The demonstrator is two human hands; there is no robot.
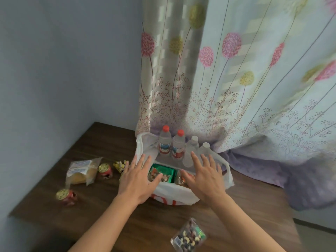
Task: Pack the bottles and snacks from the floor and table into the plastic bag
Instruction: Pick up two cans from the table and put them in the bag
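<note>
A white plastic bag with red print stands open on the dark wooden table. Inside it stand two red-capped water bottles and two clear white-capped bottles. A green snack pack and an orange pack lie at the front of the bag. My left hand hovers over the bag's left side, fingers spread, holding nothing. My right hand hovers over the right side, also spread and empty.
Left of the bag lie a wrapped bread pack, two red cans and a yellow sweet wrapper. A clear pack of mixed nuts lies near the front edge. A flowered curtain hangs behind and pools at the right.
</note>
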